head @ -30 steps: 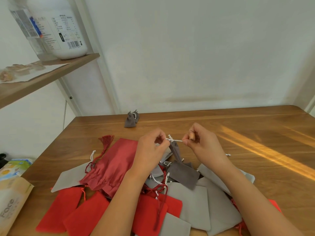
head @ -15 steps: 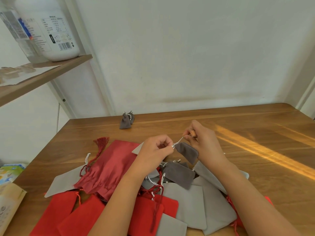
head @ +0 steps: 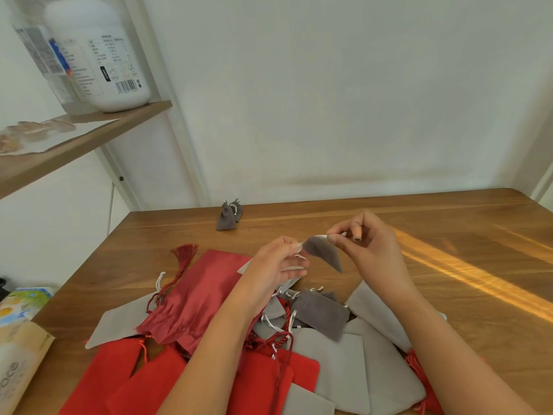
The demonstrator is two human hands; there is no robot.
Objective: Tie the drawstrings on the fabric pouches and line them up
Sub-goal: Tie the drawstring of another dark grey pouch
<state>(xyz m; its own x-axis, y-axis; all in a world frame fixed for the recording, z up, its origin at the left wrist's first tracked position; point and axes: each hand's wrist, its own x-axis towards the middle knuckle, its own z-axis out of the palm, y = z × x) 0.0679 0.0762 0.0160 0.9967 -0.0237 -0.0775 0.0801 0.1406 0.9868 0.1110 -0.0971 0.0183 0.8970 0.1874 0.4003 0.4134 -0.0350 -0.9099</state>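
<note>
Left hand [head: 281, 262] and right hand [head: 369, 247] each pinch the white drawstring [head: 320, 236] of the small dark-grey fabric pouch [head: 324, 254] hanging between them; uneven tension may pull the cord free.

The small dark grey pouch [head: 324, 253], which a second ago hung straight down from its taut white drawstring [head: 320, 236], now slants under the right hand [head: 369, 247], and the left hand [head: 276, 265] has drawn in close, the string between them gone short.
</note>
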